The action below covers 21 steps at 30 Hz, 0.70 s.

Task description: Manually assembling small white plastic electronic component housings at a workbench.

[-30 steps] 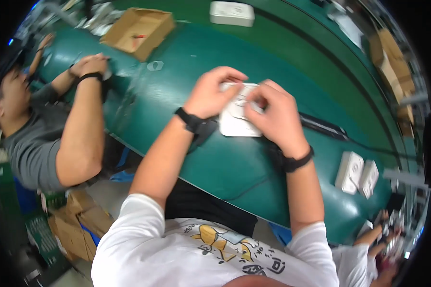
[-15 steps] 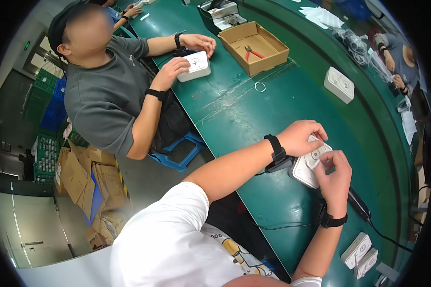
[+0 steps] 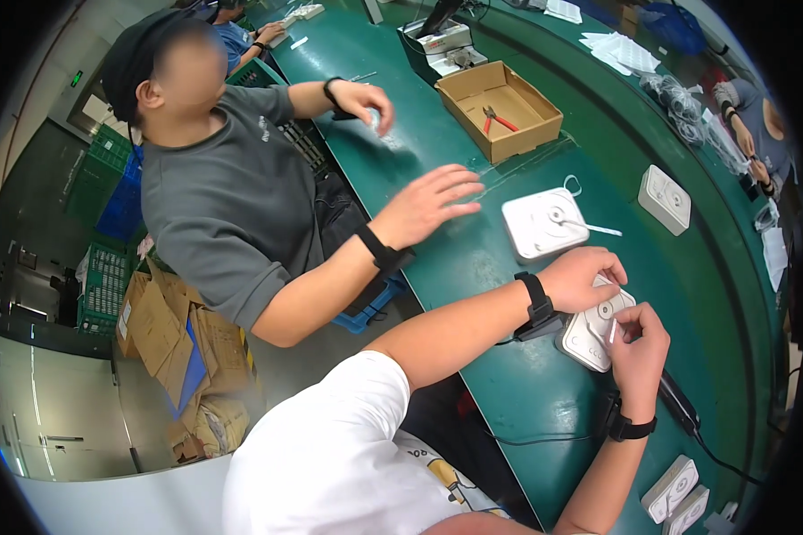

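A white rounded-box device (image 3: 589, 343) with a round dial-like centre lies on the green table under my hands. My left hand (image 3: 583, 275) is closed on its far end, fingers curled over the edge. My right hand (image 3: 642, 346) pinches a small white strip (image 3: 613, 332) just above the device's near side; whether the strip is joined to it cannot be made out. Black bands circle both my wrists. Just beyond my left hand sits a second white device (image 3: 542, 226), a pale strip sticking out from its middle.
To my left a co-worker's open hand (image 3: 433, 207) reaches over the table. Farther off stands a cardboard box (image 3: 500, 147) holding red-handled pliers (image 3: 500, 119). Another white device (image 3: 665, 198) lies at the right, two more (image 3: 671, 489) near me, beside a black handheld tool (image 3: 678, 403).
The co-worker's white device has moved from in front of them to beside my left hand, and their hands are off it. My hands stay at my device; the whole view shifted slightly.
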Motion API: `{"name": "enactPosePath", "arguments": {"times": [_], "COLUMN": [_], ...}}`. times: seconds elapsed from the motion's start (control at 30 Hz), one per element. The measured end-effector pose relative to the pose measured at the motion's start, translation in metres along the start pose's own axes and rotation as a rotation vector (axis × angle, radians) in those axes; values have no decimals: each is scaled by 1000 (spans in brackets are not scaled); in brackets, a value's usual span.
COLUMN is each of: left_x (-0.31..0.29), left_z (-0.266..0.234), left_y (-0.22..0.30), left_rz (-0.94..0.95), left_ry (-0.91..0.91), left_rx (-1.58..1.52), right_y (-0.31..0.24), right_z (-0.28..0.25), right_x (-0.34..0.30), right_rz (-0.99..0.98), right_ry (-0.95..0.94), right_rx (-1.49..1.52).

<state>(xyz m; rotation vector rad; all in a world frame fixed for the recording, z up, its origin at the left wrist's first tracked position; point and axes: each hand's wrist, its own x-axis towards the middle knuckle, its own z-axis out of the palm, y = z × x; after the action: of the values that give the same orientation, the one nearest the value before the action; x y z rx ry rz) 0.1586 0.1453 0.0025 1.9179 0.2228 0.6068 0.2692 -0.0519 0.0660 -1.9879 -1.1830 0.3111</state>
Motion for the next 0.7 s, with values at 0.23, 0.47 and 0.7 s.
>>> {"name": "enactPosePath", "arguments": {"times": [0.23, 0.47, 0.7], "left_x": [-2, 2, -1], "left_z": [-19, -19, -33], "left_y": [-6, 9, 19], "left_rz": [-40, -125, 0], "left_ry": [41, -35, -127], "left_rx": [-55, -150, -67], "right_y": [-15, -14, -14], "right_z": [16, 16, 18], "right_x": [14, 11, 5], "right_rz": [-58, 55, -6], "right_ry": [88, 139, 146], "right_rx": [88, 118, 79]}}
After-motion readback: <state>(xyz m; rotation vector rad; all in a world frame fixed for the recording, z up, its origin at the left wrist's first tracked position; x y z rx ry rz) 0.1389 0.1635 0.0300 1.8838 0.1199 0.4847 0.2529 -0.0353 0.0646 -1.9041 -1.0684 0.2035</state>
